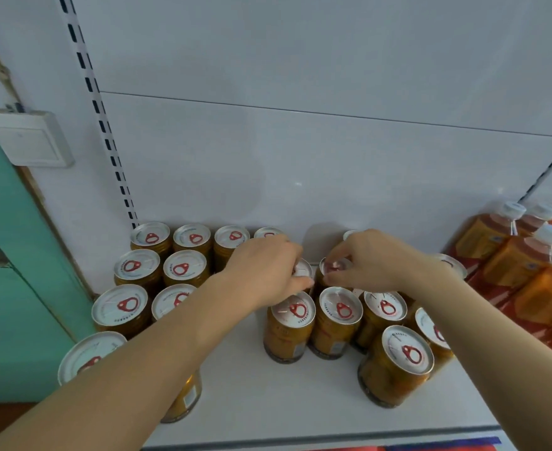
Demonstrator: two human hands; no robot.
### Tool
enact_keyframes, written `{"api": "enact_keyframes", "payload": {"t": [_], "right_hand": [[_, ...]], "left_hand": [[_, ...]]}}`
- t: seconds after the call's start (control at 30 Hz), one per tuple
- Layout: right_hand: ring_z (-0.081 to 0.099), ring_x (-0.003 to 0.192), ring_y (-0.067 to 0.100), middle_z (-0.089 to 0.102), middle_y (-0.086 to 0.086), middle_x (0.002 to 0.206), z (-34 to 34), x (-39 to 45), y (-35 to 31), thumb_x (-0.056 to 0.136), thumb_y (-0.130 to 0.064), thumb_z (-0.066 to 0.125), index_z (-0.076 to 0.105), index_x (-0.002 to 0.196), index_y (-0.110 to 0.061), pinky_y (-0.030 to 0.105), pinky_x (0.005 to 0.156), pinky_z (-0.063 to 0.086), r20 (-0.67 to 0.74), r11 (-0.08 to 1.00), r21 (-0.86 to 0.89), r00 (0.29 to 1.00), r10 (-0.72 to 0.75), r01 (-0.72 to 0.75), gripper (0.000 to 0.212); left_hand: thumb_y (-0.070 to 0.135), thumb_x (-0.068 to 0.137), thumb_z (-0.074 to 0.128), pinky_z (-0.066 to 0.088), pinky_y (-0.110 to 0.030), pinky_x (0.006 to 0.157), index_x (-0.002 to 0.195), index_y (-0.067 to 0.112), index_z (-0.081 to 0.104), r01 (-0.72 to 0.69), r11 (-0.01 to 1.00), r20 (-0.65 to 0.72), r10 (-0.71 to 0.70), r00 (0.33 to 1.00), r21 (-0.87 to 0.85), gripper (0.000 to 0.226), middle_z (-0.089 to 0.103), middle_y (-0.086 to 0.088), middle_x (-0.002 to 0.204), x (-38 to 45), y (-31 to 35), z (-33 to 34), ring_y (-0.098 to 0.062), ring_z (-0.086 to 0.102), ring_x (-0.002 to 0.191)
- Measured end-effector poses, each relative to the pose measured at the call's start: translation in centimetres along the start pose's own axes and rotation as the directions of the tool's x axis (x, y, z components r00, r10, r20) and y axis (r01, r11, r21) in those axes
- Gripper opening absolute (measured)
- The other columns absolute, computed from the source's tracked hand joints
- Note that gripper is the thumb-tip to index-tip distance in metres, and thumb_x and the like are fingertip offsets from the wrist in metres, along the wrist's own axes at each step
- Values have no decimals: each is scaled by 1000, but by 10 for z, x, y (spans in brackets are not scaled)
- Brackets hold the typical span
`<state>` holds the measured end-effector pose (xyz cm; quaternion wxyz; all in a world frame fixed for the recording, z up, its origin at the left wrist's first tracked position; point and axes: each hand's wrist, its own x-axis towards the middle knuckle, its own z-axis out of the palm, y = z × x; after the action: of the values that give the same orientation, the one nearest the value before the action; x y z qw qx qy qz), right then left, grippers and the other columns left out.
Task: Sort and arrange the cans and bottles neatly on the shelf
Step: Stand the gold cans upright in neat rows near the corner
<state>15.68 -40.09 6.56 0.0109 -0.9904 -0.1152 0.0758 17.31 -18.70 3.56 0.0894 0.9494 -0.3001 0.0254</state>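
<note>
Cans, orange-gold with silver lids and red pull rings, stand upright on the white metal shelf (pixel 268 405); both hands are among them at mid-shelf. Left hand (pixel 261 271) reaches in from lower left, fingers curled down over the rim of one silver-lidded can (pixel 302 270), gripping it from above; most of that can is hidden under the hand. Right hand (pixel 370 260) comes in from the right, fingertips pinching the lid edge of the neighbouring orange can (pixel 333 266), just beside the first one. The two held cans sit side by side, close to touching; can't tell if they do.

In front of the hands: a row of three upright cans (pixel 339 309), packed tight. One more can (pixel 405 353) nearer the front edge, right side, with another behind it partly under the right forearm.

Left of the hands: a block of cans in two columns (pixel 157 271) running from the back wall forward, plus extra cans along the back row. A large front-left can (pixel 89 356) is half covered by the left forearm.

Far right: orange plastic bottles with white caps (pixel 522 255), shrink-wrapped together, apart from the cans.

Off the shelf, left wall: white wall switch box (pixel 29 138).
</note>
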Motion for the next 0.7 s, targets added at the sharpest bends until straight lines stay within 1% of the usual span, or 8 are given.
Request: {"api": "enact_keyframes", "payload": {"t": [0.1,0.2,0.27,0.33,0.43,0.5,0.57,0.7], "right_hand": [[64,100,14,72,-14,111,1,10,-13,91,-59,65,78,122,-38,36,88,57,-11,999,34,1000,-25,25,40],[64,100,12,70,-15,109,4,18,-26,90,-62,64,76,124,-43,31,82,55,-4,994,77,997,-71,71,41],[63,96,9,68,-17,107,6,19,-34,92,-62,64,76,123,-43,28,80,53,-1,990,104,996,-94,93,39],[63,95,7,68,-17,107,9,20,-41,93,-61,65,77,124,-41,31,84,54,-8,984,143,994,-106,106,39],[64,91,6,72,-14,108,11,26,-50,93,-59,66,76,127,-41,27,80,50,-15,970,238,999,-51,53,40],[65,90,8,73,-9,105,13,30,-57,95,-57,65,75,129,-41,27,79,49,-17,969,245,1000,-22,25,39],[62,93,12,70,-7,105,17,31,-66,96,-54,66,73,131,-38,27,81,47,-49,976,215,999,-24,34,39],[64,101,15,71,-5,122,22,30,-73,91,-55,71,69,136,-36,30,83,53,-103,970,241,995,2,23,49]], "left_hand": [[51,96,58,39,-32,61,99,27,56,71,997,-53,-70,996,21,25,60,2,102,-6,-2,-2,-19,57,86],[45,93,61,40,-33,57,91,26,52,111,994,-68,-110,992,3,21,59,2,89,-16,-11,-6,-22,59,80],[46,92,64,52,-38,63,96,25,58,119,993,-39,-118,992,14,22,58,3,86,-22,-20,-11,-21,60,82],[49,90,65,58,-41,70,98,27,61,120,992,-15,-120,993,23,23,58,5,85,-29,-29,-16,-19,60,83],[46,91,64,45,-33,58,86,32,56,120,992,-11,-120,993,28,17,53,7,76,-38,-36,-19,-13,55,75],[44,91,63,38,-29,56,87,32,58,137,990,-29,-136,990,27,14,55,7,75,-43,-40,-20,-11,55,73],[44,90,63,39,-28,56,92,31,63,151,988,-54,-150,987,16,13,60,7,78,-47,-44,-19,-11,58,74],[45,90,63,42,-28,56,98,31,66,167,986,-62,-167,984,-11,16,64,6,84,-52,-55,-18,-10,60,77]]}}
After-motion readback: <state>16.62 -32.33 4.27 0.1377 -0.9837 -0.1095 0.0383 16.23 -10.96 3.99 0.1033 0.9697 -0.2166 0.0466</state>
